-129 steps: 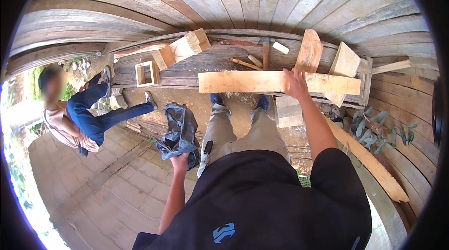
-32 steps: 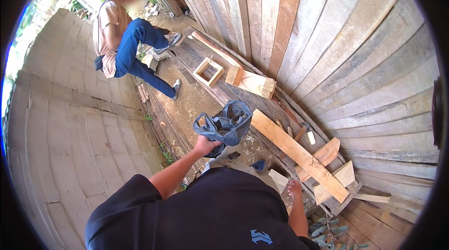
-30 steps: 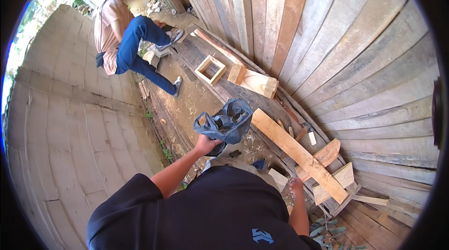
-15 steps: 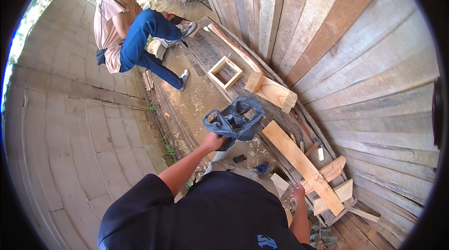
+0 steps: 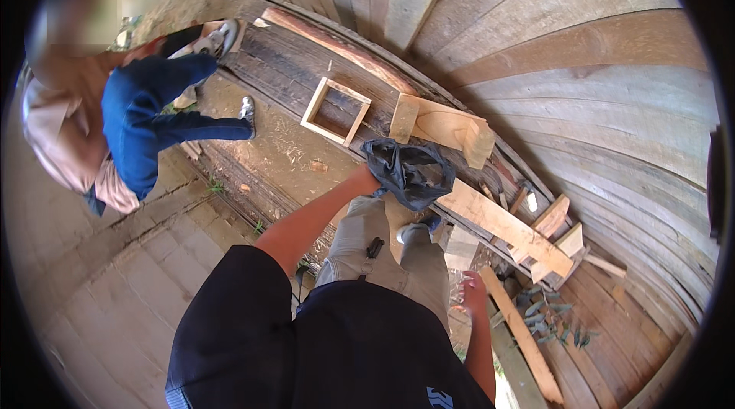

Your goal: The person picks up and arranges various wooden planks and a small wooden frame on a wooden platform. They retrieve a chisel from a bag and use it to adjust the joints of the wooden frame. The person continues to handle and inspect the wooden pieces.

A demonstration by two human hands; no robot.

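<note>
My left hand is closed around the side of a dark plastic bag, whose mouth gapes upward above my legs. What lies inside the bag I cannot make out. Down at my right side hangs my right hand, its fingers loosely apart and nothing visible in them. Nearest to it are a pale wood block and a long narrow board. A wide plank lies on the low wooden bench, just beyond the bag and partly covered by it.
A square wooden frame and a joined wooden piece rest on the bench. At the left, a person in jeans has one foot on its far end. A plank wall runs along the right. Leafy twigs lie near my right hand.
The view has swung so the bench and the person shift left. The bag now hangs nearer the wide plank and overlaps its end. My legs show more fully.
</note>
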